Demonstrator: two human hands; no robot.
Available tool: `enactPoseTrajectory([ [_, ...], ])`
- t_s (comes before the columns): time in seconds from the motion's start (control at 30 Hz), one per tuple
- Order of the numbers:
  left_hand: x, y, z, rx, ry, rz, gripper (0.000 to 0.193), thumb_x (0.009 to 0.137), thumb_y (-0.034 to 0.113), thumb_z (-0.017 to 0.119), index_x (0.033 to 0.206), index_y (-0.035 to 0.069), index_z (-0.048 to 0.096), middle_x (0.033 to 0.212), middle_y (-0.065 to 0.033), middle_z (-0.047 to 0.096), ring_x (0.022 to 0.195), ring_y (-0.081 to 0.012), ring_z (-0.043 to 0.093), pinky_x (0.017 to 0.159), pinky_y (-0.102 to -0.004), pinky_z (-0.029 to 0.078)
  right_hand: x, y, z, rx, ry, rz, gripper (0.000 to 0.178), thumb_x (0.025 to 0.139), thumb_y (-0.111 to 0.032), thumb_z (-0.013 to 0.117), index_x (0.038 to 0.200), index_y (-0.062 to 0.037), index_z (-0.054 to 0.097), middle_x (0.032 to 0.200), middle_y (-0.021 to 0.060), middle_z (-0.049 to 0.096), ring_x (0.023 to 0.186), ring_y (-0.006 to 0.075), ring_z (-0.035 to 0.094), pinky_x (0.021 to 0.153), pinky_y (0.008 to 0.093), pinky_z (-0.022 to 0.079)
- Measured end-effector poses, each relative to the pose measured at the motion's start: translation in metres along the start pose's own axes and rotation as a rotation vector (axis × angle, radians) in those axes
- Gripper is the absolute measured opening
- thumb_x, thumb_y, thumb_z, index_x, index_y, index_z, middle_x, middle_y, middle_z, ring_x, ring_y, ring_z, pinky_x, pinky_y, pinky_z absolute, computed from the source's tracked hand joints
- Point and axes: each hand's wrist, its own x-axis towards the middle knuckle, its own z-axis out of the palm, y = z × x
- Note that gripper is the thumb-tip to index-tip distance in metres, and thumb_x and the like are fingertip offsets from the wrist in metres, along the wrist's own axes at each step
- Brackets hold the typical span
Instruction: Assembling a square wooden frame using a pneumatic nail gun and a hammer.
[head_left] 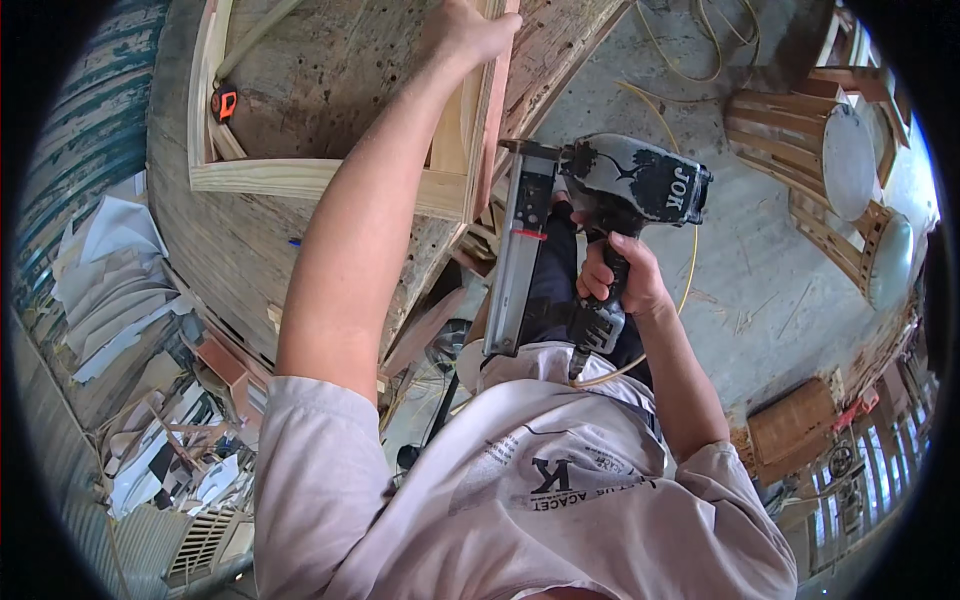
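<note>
Clamping nail gun point(640, 180) in fingers of right hand point(638, 275), off right edge of tabletop point(235, 255), right of wooden frame point(260, 177); resting left hand point(475, 32) on its right rail point(480, 125), stretching lengthwise away; cannot tell whether clamped.

Soft daylight, strongly bent edges

Your right hand point(630, 275) wraps the grip of a worn black-and-silver pneumatic nail gun point(635, 180), a thin yellow air hose point(692, 265) looping beside your forearm. Your left hand point(470, 32) meets the reddish edge of a pale rectangular wooden frame point(320, 178); the top rim cuts it off, so its grip is hard to judge. An orange-and-black tape measure point(224, 103) sits inside the frame, on a weathered wooden bench point(245, 250).
</note>
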Motion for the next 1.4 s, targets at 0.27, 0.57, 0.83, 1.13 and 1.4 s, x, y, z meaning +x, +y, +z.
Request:
enactPoseTrajectory([
  [0.27, 0.006, -0.008, -0.004, 0.124, -0.015, 0.045, 0.075, 0.066, 0.045, 0.076, 0.117, -0.004, 0.052, 0.109, -0.0239, 0.065, 0.099, -0.0359, 0.065, 0.085, -0.0430, 0.053, 0.017, -0.009, 0.000, 0.016, 0.009, 0.000, 0.036, 0.089, -0.029, 0.056, 0.112, -0.0016, 0.049, 0.056, 0.0041, 0.046, 0.047, 0.0185, 0.051, 0.059, 0.0374, 0.048],
  [0.57, 0.050, -0.020, -0.019, -0.635, -0.439, -0.118, 0.082, 0.078, 0.056, 0.072, 0.124, -0.008, 0.048, 0.116, -0.0231, 0.061, 0.105, -0.0299, 0.062, 0.087, -0.0440, 0.052, 0.014, -0.023, -0.003, 0.028, 0.056, -0.102, 0.053, 0.092, -0.036, 0.052, 0.132, -0.0022, 0.044, 0.055, 0.0012, 0.043, 0.046, 0.0157, 0.048, 0.060, 0.0360, 0.046],
  [0.83, 0.105, 0.022, 0.009, -0.236, -0.103, 0.085, 0.088, 0.071, 0.038, 0.074, 0.133, -0.013, 0.038, 0.128, -0.0329, 0.053, 0.122, -0.0366, 0.054, 0.101, -0.0397, 0.045, 0.030, -0.040, 0.000, 0.076, 0.028, -0.077, 0.053, 0.088, -0.034, 0.058, 0.125, 0.0010, 0.045, 0.055, 0.0033, 0.045, 0.047, 0.0176, 0.049, 0.060, 0.0370, 0.047],
  [1.13, 0.105, 0.020, 0.002, -0.228, -0.153, 0.195, 0.090, 0.071, 0.043, 0.075, 0.132, -0.014, 0.041, 0.131, -0.0339, 0.050, 0.124, -0.0377, 0.052, 0.104, -0.0405, 0.043, 0.032, -0.044, 0.006, 0.062, -0.011, -0.036, 0.057, 0.088, -0.031, 0.059, 0.131, 0.0031, 0.041, 0.055, 0.0031, 0.046, 0.045, 0.0167, 0.050, 0.059, 0.0364, 0.049],
  [1.4, 0.119, 0.014, 0.027, 0.073, 0.063, 0.076, 0.092, 0.074, 0.046, 0.071, 0.136, -0.012, 0.038, 0.135, -0.0332, 0.047, 0.128, -0.0374, 0.049, 0.106, -0.0408, 0.041, 0.035, -0.037, 0.010, 0.079, -0.039, -0.030, 0.051, 0.088, -0.029, 0.059, 0.127, 0.0021, 0.046, 0.056, 0.0038, 0.047, 0.046, 0.0173, 0.051, 0.058, 0.0365, 0.048],
])
